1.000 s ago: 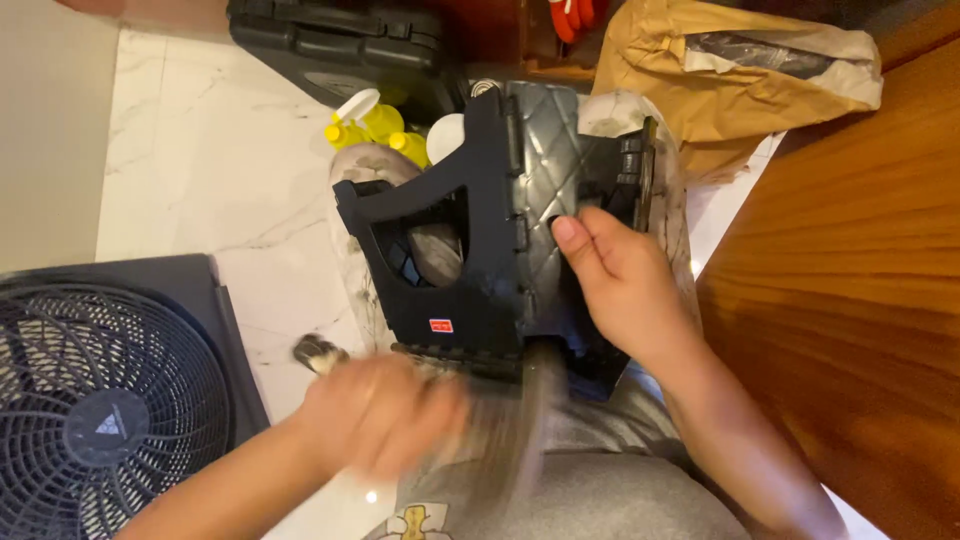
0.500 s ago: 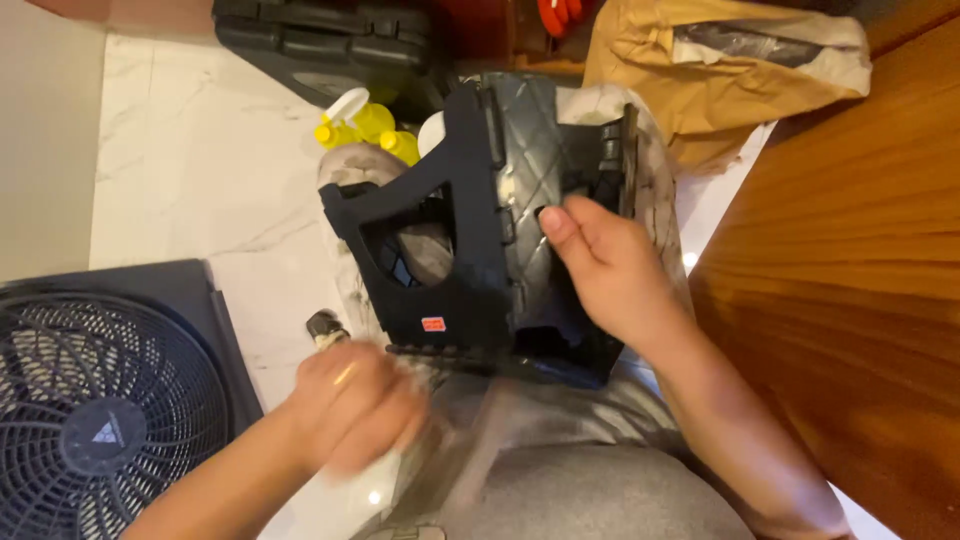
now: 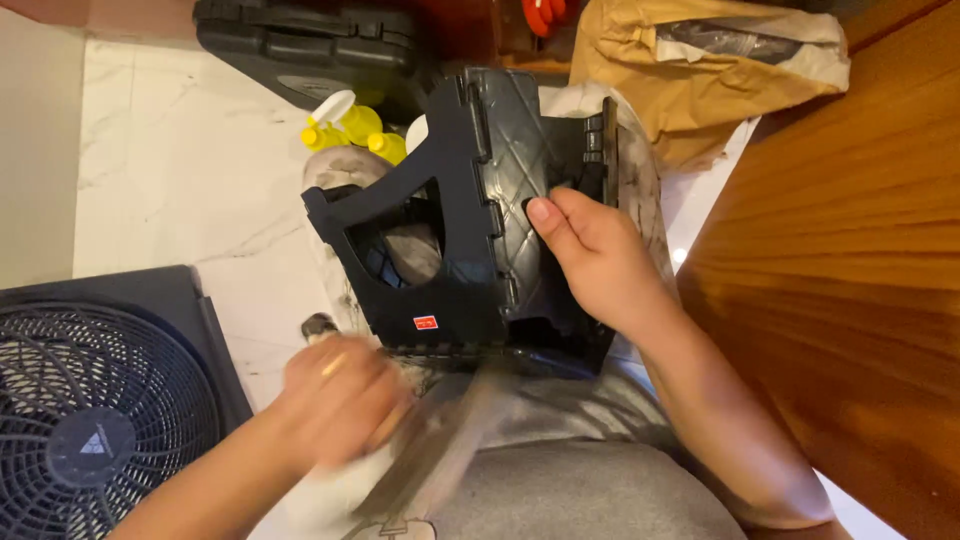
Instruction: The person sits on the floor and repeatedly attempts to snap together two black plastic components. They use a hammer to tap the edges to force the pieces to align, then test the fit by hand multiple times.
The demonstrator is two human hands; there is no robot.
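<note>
While seen from above, lots of things crowded close together. Far right, a big brown wooden surface [image 3: 850, 260] with a slanted edge running down toward the near side. Near left, a black box fan [image 3: 95, 410] with a round grille, flat on the white marble floor [image 3: 170, 180]. Bare floor only on the far left, between fan and a black hard case [image 3: 310, 50] at the far edge. Far right of that case, a crumpled brown paper bag [image 3: 690, 70].

Right in the middle, a black folding plastic stool [image 3: 470, 240], tipped on its side, resting on the lap in grey cloth [image 3: 590, 470]. Quilted top facing right, open leg frame facing left. Just behind, touching or almost, a yellow spray bottle [image 3: 350, 125] with a white head.

On the stool's quilted top, right hand [image 3: 600, 265], thumb and fingers [image 3: 545, 215] pressed flat, curled a little, holding it steady.

Near the stool's near left corner, left hand [image 3: 335, 405], very blurry, fingers closed round something pale and soft like a rag [image 3: 330, 490]. Cannot tell exactly what. Little room here, with fan close on the left.
</note>
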